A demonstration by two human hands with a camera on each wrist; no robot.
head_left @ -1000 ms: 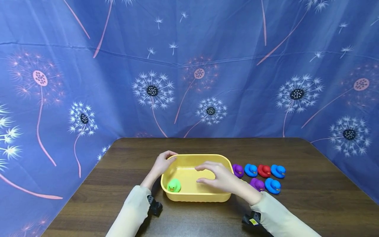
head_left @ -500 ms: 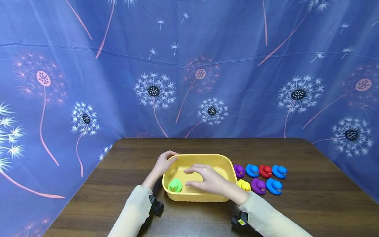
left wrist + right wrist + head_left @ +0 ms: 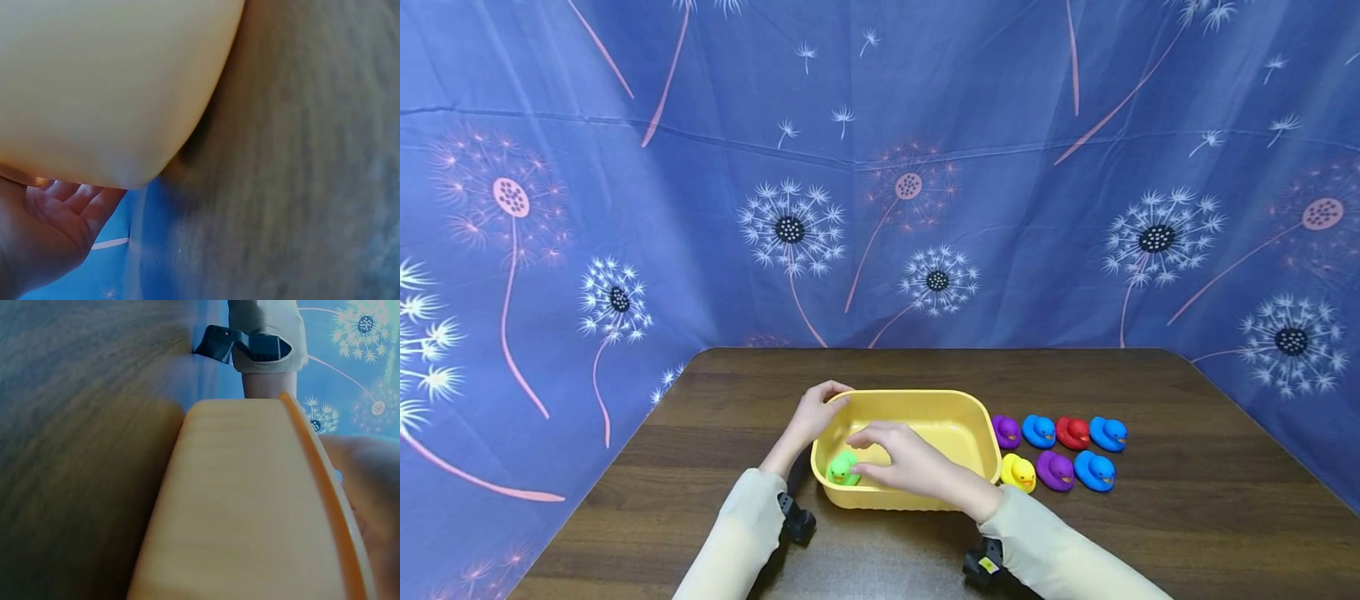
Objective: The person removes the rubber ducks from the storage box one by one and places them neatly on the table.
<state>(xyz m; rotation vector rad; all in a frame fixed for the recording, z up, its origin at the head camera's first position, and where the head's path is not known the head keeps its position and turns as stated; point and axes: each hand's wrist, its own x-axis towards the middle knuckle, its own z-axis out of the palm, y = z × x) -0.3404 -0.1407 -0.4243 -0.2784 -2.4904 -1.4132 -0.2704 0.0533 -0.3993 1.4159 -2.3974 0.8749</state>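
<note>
A yellow plastic tub [image 3: 907, 498] stands on the table with a green rubber duck [image 3: 841, 469] in its front left corner. My left hand [image 3: 810, 417] holds the tub's rim at the back left corner; in the left wrist view the same hand [image 3: 65, 222] has its fingers against the tub wall [image 3: 106, 94]. Over the inside of the tub reaches my right hand [image 3: 906, 462], thumb and fingers spread apart. Its thumb tip overlaps the duck's right side; whether they touch I cannot tell. In the right wrist view the tub's outer wall [image 3: 237, 506] hides most of this hand.
To the right of the tub, several rubber ducks lie in two rows, among them a yellow duck [image 3: 1018, 472], a purple duck [image 3: 1056, 471], a red duck [image 3: 1072, 433] and a blue duck [image 3: 1094, 472]. A blue dandelion-print cloth [image 3: 1037, 208] hangs behind the wooden table [image 3: 1210, 500].
My right hand has moved left across the tub to the green duck, uncovering the yellow duck at the tub's right side. The left hand has stayed at the rim.
</note>
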